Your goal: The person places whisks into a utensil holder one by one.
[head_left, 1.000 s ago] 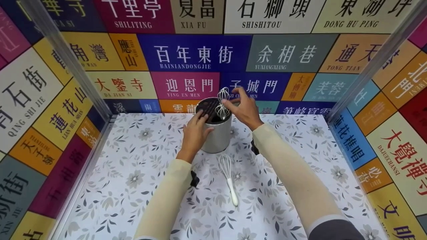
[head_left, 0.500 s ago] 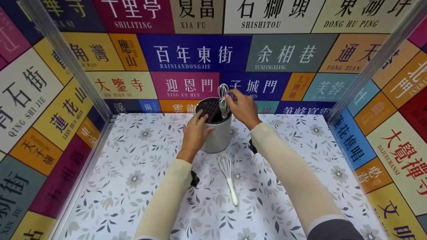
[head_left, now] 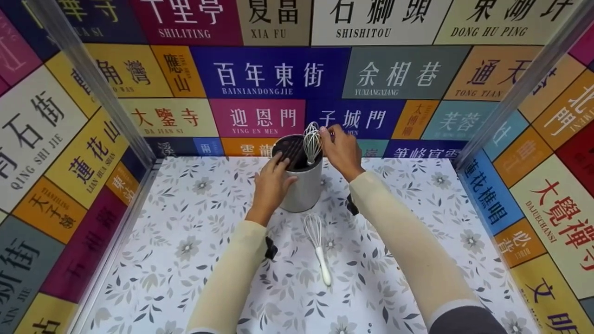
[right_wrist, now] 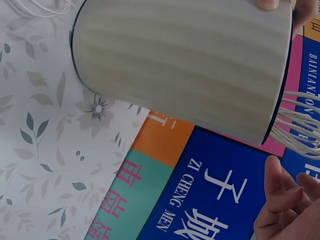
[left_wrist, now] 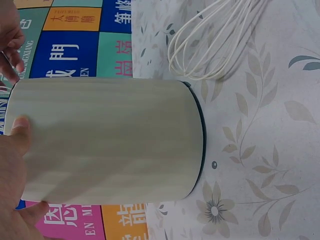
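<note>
A grey cylindrical utensil holder [head_left: 301,190] with a black slotted insert [head_left: 288,150] stands upright at the back of the table. My left hand [head_left: 270,185] grips its upper left side, fingers over the rim and thumb on the outer wall [left_wrist: 100,145]. Wire whisk heads [head_left: 313,143] stick up from the right of the opening, overlapping so they look like one bundle. My right hand [head_left: 342,150] is just right of them; in the right wrist view its bent fingers [right_wrist: 282,192] hold nothing and sit apart from the wires [right_wrist: 297,127].
Another whisk [head_left: 319,253], with a white handle, lies on the flowered tabletop [head_left: 185,222] in front of the holder, wires toward it. Colourful printed panels [head_left: 278,74] wall the table at the back and sides.
The upper whisk head, pinched by my right hand earlier, has come down to overlap the lower one, and the right fingers have come off its wires. The left hand stays on the holder.
</note>
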A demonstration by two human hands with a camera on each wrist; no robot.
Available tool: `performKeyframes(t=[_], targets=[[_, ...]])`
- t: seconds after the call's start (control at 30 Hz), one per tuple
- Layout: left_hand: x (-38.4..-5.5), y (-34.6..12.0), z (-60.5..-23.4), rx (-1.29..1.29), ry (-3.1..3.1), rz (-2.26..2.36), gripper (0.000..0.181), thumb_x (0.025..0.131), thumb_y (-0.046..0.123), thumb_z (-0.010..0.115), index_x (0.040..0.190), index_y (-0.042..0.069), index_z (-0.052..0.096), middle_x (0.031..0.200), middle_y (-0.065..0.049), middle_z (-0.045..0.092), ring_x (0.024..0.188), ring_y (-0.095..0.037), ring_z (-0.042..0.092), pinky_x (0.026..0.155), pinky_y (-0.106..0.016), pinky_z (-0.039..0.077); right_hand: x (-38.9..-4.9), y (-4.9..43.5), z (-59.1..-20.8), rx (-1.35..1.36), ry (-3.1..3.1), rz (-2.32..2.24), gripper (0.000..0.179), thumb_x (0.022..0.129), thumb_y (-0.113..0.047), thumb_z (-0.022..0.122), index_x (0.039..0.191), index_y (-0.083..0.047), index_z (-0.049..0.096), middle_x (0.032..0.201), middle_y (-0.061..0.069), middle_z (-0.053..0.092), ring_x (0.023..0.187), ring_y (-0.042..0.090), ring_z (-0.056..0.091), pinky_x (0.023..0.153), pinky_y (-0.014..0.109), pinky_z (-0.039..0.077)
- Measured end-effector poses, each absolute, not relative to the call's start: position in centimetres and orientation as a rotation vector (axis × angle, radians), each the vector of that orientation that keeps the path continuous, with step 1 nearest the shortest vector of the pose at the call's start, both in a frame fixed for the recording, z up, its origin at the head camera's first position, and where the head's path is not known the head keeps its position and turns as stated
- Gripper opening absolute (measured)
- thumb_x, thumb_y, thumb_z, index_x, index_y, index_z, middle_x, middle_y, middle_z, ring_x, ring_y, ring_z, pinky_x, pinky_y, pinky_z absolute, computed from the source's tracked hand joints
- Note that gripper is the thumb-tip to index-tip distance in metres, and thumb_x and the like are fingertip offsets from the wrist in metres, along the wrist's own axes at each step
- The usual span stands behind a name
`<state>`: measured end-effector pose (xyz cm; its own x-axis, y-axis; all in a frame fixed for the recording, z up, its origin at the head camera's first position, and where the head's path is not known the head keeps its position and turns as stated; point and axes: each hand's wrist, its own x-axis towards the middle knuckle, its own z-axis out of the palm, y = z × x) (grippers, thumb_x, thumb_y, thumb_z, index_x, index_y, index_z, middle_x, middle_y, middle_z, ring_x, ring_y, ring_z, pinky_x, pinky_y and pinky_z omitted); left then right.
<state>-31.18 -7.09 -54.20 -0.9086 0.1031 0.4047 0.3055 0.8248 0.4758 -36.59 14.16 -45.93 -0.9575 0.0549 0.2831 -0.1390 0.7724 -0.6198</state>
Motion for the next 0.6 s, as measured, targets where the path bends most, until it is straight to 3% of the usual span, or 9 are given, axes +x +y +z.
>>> performKeyframes(t=[0.2,0.43,0.6], targets=[[-31.2,-7.1,-54.3,-0.315,-2.634,-0.768,0.058,0.094,0.044,0.071,0.145,0.018,0.059,0.160,-0.003,0.045,0.142,-0.031,0.049,0.106,-0.074,0.038,-36.1,15.2,-46.2,0.041,-2.709,1.005,0.051,0.104,-0.062,0.038,0.122,-0.022,0.064,0.105,0.005,0.075,0.091,0.026,0.069,0.075,0.049,0.052],[-31.1,-7.2,-54.3,-0.314,-2.644,-0.740,0.058,0.095,0.044,0.069,0.145,0.018,0.058,0.160,-0.003,0.045,0.142,-0.030,0.048,0.105,-0.074,0.039,-34.5,16.6,-47.2,0.084,-2.782,1.025,0.055,0.105,-0.064,0.031,0.130,-0.022,0.057,0.081,0.008,0.069,0.062,0.026,0.059,0.056,0.043,0.041],[-31.0,-7.2,-54.2,-0.322,-2.630,-0.762,0.056,0.095,0.043,0.070,0.144,0.018,0.059,0.159,-0.003,0.045,0.141,-0.033,0.049,0.103,-0.077,0.038,-32.8,17.8,-48.4,0.112,-2.824,1.116,0.056,0.103,-0.066,0.033,0.134,-0.023,0.053,0.090,0.001,0.072,0.062,0.018,0.065,0.055,0.039,0.047]])
